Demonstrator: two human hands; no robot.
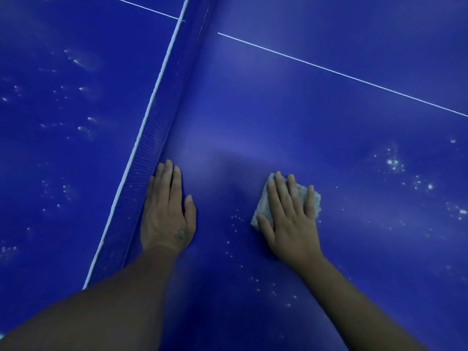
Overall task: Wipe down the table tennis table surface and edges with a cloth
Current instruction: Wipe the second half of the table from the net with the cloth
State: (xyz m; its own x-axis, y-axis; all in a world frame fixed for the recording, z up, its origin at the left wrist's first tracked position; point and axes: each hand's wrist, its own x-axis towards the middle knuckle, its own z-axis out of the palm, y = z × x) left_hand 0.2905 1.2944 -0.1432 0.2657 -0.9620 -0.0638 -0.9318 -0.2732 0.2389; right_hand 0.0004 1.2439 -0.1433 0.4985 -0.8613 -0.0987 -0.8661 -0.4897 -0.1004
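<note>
The blue table tennis table (316,117) fills the view, with white specks and smears on its surface. My right hand (288,219) lies flat with straight fingers on a crumpled grey cloth (312,198), pressing it onto the table right of centre. My left hand (167,211) rests flat on the table, fingers straight, its outer edge against the base of the net (162,122). Most of the cloth is hidden under my right hand.
The net with its white top band (152,102) runs diagonally from lower left to top centre. A thin white centre line (342,74) crosses the right half. The far half of the table (63,110), left of the net, carries several white smears.
</note>
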